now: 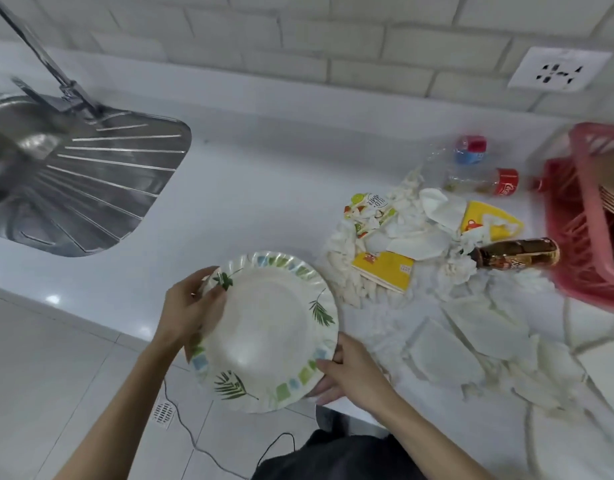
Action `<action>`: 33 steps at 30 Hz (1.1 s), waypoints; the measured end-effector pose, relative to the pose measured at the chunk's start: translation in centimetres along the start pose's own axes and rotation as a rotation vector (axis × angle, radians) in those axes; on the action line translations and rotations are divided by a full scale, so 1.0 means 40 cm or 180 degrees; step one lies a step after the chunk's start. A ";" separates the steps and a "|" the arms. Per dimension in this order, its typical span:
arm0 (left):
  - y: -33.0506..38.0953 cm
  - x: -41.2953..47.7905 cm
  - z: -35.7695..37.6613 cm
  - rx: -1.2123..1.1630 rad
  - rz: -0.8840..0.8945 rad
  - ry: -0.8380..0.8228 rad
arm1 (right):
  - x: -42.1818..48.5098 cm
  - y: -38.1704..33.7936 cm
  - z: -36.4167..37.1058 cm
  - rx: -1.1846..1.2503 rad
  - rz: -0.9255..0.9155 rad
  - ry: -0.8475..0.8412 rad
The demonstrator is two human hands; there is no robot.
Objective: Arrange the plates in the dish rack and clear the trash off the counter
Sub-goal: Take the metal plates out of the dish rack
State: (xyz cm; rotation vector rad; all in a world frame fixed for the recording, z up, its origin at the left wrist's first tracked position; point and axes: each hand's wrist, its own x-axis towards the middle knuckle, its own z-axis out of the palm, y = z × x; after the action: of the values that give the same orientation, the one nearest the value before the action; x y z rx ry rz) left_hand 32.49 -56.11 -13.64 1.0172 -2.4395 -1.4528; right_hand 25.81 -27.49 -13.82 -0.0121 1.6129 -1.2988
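Plate (264, 327), left hand (191, 310) gripping rim, right hand (347, 368) opposite

One patterned plate (264, 327), three bottles (516, 255), two yellow packets (385, 270), one dish rack (582, 237).

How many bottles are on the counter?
3. A blue-labelled clear bottle sits farthest back, a red-labelled bottle lies just in front of it, and a brown bottle lies beside the pink dish rack. Crumpled paper may hide more.
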 end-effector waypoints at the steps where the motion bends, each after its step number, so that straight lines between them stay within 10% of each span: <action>1: -0.011 0.000 0.000 0.0107 0.0044 0.0064 | 0.010 -0.001 0.007 0.0000 0.0035 0.0016; 33: 0.024 0.063 0.077 0.1115 0.1407 0.0369 | 0.003 -0.099 -0.072 -0.1232 -0.0187 0.0660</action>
State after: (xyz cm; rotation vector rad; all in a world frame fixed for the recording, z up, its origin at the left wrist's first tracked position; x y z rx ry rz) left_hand 28.79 -55.08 -15.03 0.5308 -2.6584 -0.8279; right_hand 21.62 -27.13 -11.32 -0.1682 2.0361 -1.0391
